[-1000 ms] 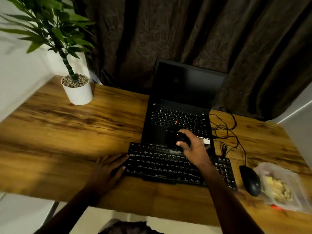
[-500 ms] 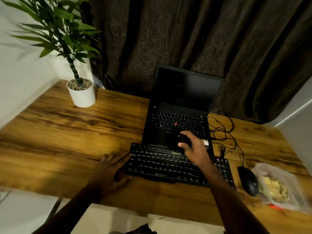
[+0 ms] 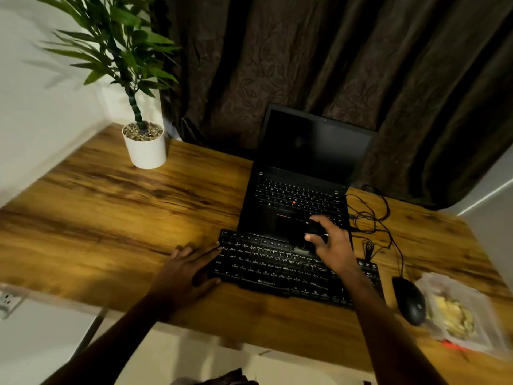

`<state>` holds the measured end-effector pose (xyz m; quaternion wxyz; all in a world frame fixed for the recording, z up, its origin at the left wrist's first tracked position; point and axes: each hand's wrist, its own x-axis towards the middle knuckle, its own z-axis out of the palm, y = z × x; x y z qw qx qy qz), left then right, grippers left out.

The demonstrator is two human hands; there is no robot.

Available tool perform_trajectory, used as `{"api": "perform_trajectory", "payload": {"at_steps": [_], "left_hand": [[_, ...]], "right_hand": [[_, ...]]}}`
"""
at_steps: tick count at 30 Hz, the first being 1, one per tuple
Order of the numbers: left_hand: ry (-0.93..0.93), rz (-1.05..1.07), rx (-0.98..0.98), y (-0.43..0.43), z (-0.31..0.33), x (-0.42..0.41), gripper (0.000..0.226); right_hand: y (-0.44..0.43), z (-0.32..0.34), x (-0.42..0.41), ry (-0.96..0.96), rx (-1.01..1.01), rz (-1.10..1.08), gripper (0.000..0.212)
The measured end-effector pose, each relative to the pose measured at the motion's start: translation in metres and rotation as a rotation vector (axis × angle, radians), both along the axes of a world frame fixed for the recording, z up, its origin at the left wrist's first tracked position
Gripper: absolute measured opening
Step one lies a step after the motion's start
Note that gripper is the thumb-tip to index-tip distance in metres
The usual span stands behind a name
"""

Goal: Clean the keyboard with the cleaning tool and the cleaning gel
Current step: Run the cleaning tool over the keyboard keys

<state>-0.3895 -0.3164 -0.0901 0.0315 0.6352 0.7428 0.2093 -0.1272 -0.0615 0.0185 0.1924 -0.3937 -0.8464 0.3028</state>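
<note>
Wooden desk (image 3: 111, 207), brown grain top, and its near edge runs across the bottom of the view. Behind it we see a dark brown curtain (image 3: 305, 65) with a leaf pattern, and a white wall (image 3: 33, 107) on the left. A wall socket (image 3: 8, 300) sits low at the left edge, blurred.

A potted plant (image 3: 144, 145) in a white pot with pebbles on top stands at the far left corner of the desk, well apart from the rest. An open black laptop (image 3: 305, 162) with its screen dark sits far centre against the curtain. The black keyboard (image 3: 277, 268) lies just in front of it, touching or almost touching the laptop's front edge.

The left hand (image 3: 188, 270) lies flat on the desk at the keyboard's left end, fingers straight, fingertips on the keyboard's left edge. The right hand (image 3: 333, 245) is over the keyboard's far edge and the laptop palm rest. Its fingers and thumb curl round a small cleaning tool (image 3: 313, 232), too dark for us to tell its shape. The right forearm covers part of the keyboard's right side.

A black mouse (image 3: 409, 300) lies just right of the keyboard, with a tangled black cable (image 3: 372, 218) beside the laptop. A clear pack (image 3: 460, 312) with yellowish contents lies next to the mouse, blurred; we cannot tell if it is the gel.
</note>
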Motion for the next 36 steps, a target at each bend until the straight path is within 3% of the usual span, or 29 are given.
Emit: {"api": "perform_trajectory", "payload": {"at_steps": [4,13,23,30,36], "left_hand": [[-0.027,-0.008,0.024,0.0,0.0,0.0,0.068],[-0.031,0.004,0.026,0.001,-0.004,-0.001,0.07],[-0.021,-0.004,0.05,0.0,-0.003,0.0,0.07],[0.0,0.024,0.042,0.002,0.0,0.003,0.069],[0.001,0.016,0.013,0.003,0.002,0.002,0.07]], "right_hand": [[0.0,0.002,-0.004,0.039,-0.023,0.0,0.038],[0.019,0.008,0.045,-0.076,0.049,-0.066,0.04],[0.0,-0.002,-0.013,-0.013,-0.05,0.038,0.041],[0.01,0.003,0.005,-0.201,0.116,0.02,0.044],[-0.008,-0.013,-0.05,-0.104,0.079,0.133,0.045]]}}
